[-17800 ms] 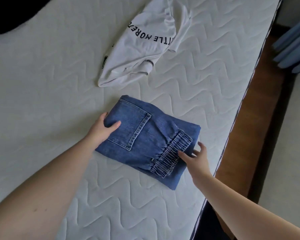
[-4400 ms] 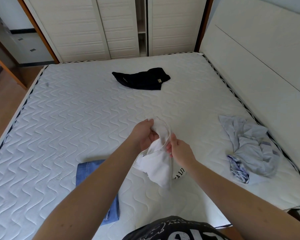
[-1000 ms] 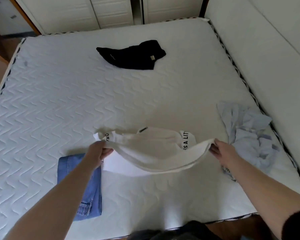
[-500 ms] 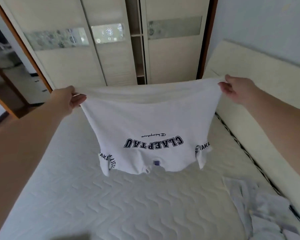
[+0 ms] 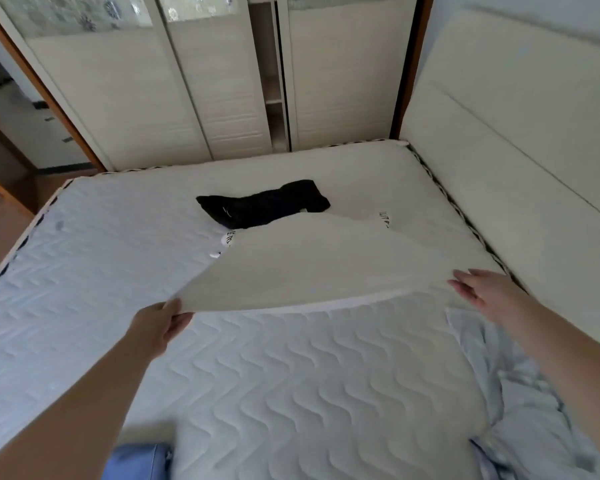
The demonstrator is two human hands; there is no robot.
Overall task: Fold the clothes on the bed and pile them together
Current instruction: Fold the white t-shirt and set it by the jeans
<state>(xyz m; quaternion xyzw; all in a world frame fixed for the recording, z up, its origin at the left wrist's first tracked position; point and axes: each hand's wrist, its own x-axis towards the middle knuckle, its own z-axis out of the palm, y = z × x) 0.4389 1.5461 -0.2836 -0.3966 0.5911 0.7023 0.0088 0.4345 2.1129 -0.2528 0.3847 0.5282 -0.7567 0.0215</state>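
Bed [image 5: 291, 393]: left hand [image 5: 158, 323] pinches white T-shirt [image 5: 326, 265] hem; right hand [image 5: 478, 289] fingers straight, releasing. Risk: sleeve lands bunched on black garment [image 5: 264, 206], upper centre.

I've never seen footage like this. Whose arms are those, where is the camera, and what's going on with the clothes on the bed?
There is no machine here: the arms belong to a person wearing one wide-angle camera on the head, so you look forward and down as they do. The left hand grips a corner of a white T-shirt, which is spread in the air over the mattress. The right hand is at the opposite corner with its fingers straight; whether it holds the cloth is unclear. Beyond the shirt lies a black garment. A crumpled pale blue garment lies by the right arm, and blue jeans peek in at the bottom edge. Behind the bed stands a wardrobe.
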